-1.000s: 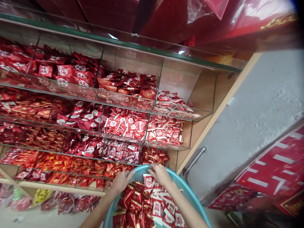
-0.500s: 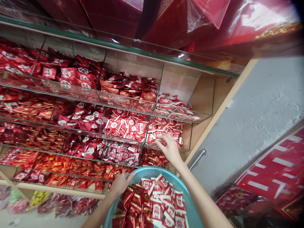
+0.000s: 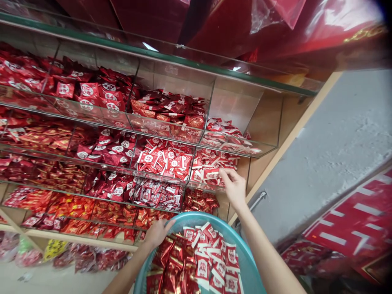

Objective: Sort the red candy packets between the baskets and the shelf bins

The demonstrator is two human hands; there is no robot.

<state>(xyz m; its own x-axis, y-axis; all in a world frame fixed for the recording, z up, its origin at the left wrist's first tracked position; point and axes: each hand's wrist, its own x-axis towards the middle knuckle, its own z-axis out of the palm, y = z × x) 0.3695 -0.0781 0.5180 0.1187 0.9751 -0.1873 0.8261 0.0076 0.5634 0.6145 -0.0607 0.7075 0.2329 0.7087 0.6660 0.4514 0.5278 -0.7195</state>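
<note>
A teal mesh basket [image 3: 245,249] at the bottom centre holds dark red foil packets [image 3: 176,265] on its left and red-and-white packets [image 3: 214,261] on its right. My left hand [image 3: 157,233] grips the basket's left rim, thumb on the edge. At the rightmost compartment of the second shelf row, my right hand [image 3: 235,188] has its fingers closed on a red-and-white packet [image 3: 212,174] at the compartment's front. More such packets [image 3: 203,159] lie behind it.
Glass-fronted shelves [image 3: 165,141] with dividers hold many red packets. Large red packages [image 3: 214,28] sit on the top shelf. A grey wall [image 3: 333,134] and a red-and-white patterned panel [image 3: 352,220] stand at the right. Bagged goods [image 3: 85,255] lie below left.
My right hand has moved to the right, and its fingers have closed on a packet. My left hand stays on the rim. The view has shifted slightly.
</note>
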